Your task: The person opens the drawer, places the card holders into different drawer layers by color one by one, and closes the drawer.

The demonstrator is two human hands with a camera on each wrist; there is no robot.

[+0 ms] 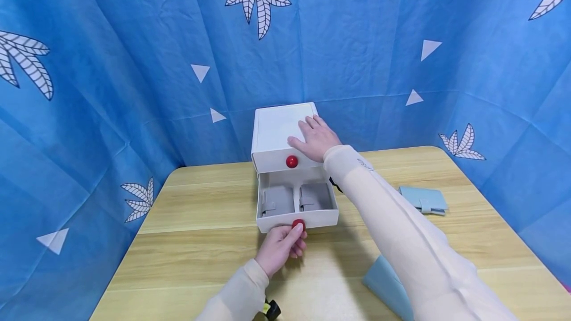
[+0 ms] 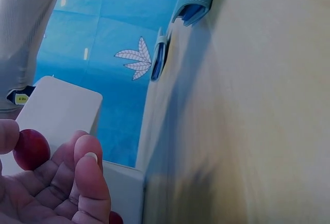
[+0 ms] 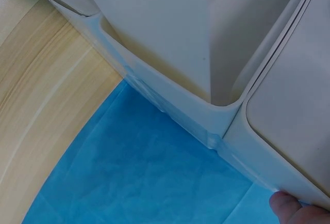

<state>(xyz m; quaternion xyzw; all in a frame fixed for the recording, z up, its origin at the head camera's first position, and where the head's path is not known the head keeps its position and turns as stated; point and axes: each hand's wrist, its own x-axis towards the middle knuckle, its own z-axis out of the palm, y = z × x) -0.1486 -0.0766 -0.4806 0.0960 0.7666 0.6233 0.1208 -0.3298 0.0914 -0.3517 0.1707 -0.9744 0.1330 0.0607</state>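
A white two-drawer box (image 1: 285, 123) stands at the back middle of the table, its lower drawer (image 1: 272, 223) pulled out toward me. Inside lie two grey snap-strap wallets (image 1: 280, 200), side by side with a white divider between them. My left hand (image 1: 278, 249) pinches the red knob (image 1: 298, 224) on that drawer's front between thumb and fingers; the left wrist view shows the knob (image 2: 32, 149) close up. Laid across the top right of the box, my right hand (image 1: 317, 138) has its fingers spread; only its fingertips (image 3: 286, 206) show in the right wrist view. The upper drawer's red knob (image 1: 292, 161) is untouched.
To the right on the wooden table (image 1: 200, 232) lies a light blue wallet (image 1: 424, 199). A second light blue wallet (image 1: 387, 284) is nearer me, partly covered by my right sleeve. Blue patterned curtain (image 1: 348, 38) hangs close behind and on both sides.
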